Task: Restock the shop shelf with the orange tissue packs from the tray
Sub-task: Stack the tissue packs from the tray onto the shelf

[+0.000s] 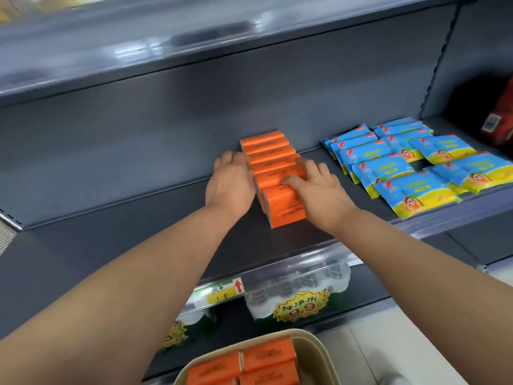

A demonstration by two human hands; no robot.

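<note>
Several orange tissue packs stand in one row running from the back of the dark grey shelf toward its front. My left hand presses flat against the row's left side. My right hand lies on the right side, thumb on top of a pack and fingers over the packs near the front. The front pack lies lower than the others. More orange packs lie in the beige tray at the bottom of the view.
Blue and yellow wipe packets lie spread on the shelf to the right. A red pack stands at the far right. Bottled water bundles with a yellow price sign sit on the shelf below. An upper shelf overhangs.
</note>
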